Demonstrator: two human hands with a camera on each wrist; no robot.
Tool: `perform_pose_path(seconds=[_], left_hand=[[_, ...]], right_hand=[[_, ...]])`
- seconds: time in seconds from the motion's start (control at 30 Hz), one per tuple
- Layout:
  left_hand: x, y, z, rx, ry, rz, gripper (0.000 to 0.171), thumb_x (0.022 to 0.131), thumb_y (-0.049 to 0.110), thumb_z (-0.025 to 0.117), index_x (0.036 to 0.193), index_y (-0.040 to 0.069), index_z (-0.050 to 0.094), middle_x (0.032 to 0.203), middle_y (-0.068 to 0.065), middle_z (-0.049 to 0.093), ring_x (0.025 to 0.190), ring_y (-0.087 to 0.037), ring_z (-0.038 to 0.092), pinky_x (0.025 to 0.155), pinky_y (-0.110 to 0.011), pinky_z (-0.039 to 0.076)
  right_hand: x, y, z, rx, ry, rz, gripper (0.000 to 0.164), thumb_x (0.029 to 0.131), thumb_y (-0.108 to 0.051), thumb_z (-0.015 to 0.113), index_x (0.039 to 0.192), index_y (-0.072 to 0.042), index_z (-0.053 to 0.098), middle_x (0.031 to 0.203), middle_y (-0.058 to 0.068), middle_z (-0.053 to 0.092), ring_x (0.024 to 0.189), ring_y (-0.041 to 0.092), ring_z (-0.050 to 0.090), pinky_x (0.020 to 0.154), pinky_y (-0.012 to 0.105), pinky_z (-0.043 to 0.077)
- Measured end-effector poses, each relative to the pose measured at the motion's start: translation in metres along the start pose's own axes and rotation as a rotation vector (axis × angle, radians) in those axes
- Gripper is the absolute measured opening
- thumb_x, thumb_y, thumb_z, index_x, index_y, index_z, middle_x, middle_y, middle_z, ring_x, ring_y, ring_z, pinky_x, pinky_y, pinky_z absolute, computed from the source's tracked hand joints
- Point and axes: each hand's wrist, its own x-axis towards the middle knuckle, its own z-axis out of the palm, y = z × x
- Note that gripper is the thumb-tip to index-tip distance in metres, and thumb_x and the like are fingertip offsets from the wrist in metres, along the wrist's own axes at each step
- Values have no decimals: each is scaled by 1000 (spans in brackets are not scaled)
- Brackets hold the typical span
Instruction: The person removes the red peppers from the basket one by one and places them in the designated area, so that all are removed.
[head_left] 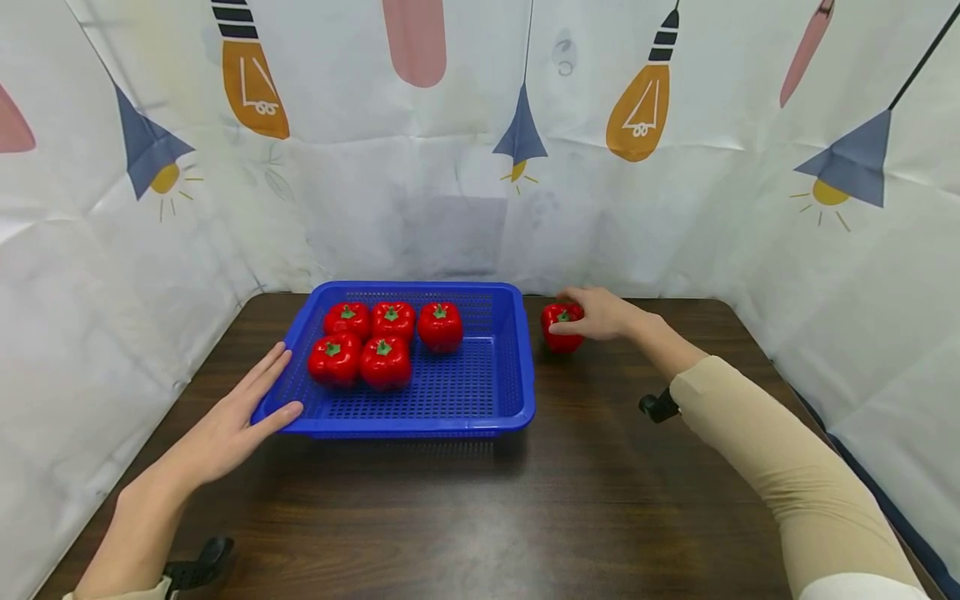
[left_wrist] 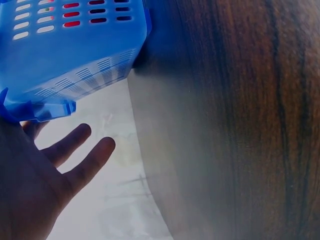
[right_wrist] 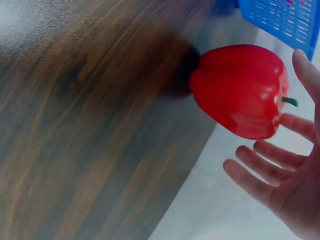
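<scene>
A red bell pepper (head_left: 555, 315) with a green stem stands on the table, right of a blue plastic basket (head_left: 474, 383). My right hand (head_left: 606, 314) is over and beside that pepper. In the right wrist view, thumb and fingers spread around the stem end of the pepper (right_wrist: 240, 90), not closed on it; whether a fingertip touches cannot be told. Several red bell peppers (head_left: 385, 364) stand in the left part of the basket. My left hand (head_left: 225, 429) rests on the basket's left rim, fingers extended. Slots in the basket wall (left_wrist: 65, 50) show red behind them in the left wrist view.
The dark wooden table (head_left: 480, 517) reaches back to a white printed curtain (head_left: 450, 225), which also hangs along both sides. Bare tabletop lies in front of the basket and to its right. Dark straps (head_left: 660, 406) sit at both wrists.
</scene>
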Motion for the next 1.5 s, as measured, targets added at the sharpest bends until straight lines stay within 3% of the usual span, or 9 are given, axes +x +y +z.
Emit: perform_pose_path(seconds=[0.3, 0.53, 0.8, 1.17, 1.5], left_hand=[[1, 0, 0, 3, 0, 10, 81, 103, 33, 62, 166, 15, 16, 172, -12, 6, 152, -48, 11, 108, -79, 17], [0, 0, 0, 0, -1, 5, 81, 102, 33, 62, 166, 16, 15, 172, -10, 5, 152, -49, 11, 107, -80, 17], [0, 1, 0, 1, -4, -12, 81, 102, 35, 61, 167, 17, 15, 172, -9, 4, 152, -49, 11, 105, -81, 19], [1, 1, -1, 2, 2, -16, 81, 102, 35, 62, 167, 18, 15, 172, -8, 4, 153, -47, 10, 106, -81, 18], [2, 1, 3, -8, 13, -19, 80, 102, 35, 62, 167, 20, 16, 172, -3, 4, 154, -45, 10, 108, -79, 16]], right_hand=[[6, -8, -21, 14, 6, -73, 70, 95, -40, 73, 149, -3, 48, 148, 21, 50, 131, 41, 51, 106, 56, 44], [14, -33, -37, 1, 49, -158, 63, 92, -34, 77, 144, -6, 55, 144, 16, 55, 129, 37, 53, 105, 55, 45], [34, -64, -40, -27, 42, -266, 58, 90, -29, 81, 141, -11, 60, 142, 11, 58, 131, 34, 51, 108, 52, 42], [58, -112, -38, -90, -102, -375, 60, 91, -19, 80, 146, -13, 56, 148, 11, 53, 137, 31, 47, 113, 47, 39], [85, -142, -15, -188, -229, -485, 69, 86, -5, 82, 149, -10, 53, 152, 7, 49, 143, 25, 40, 117, 40, 34]])
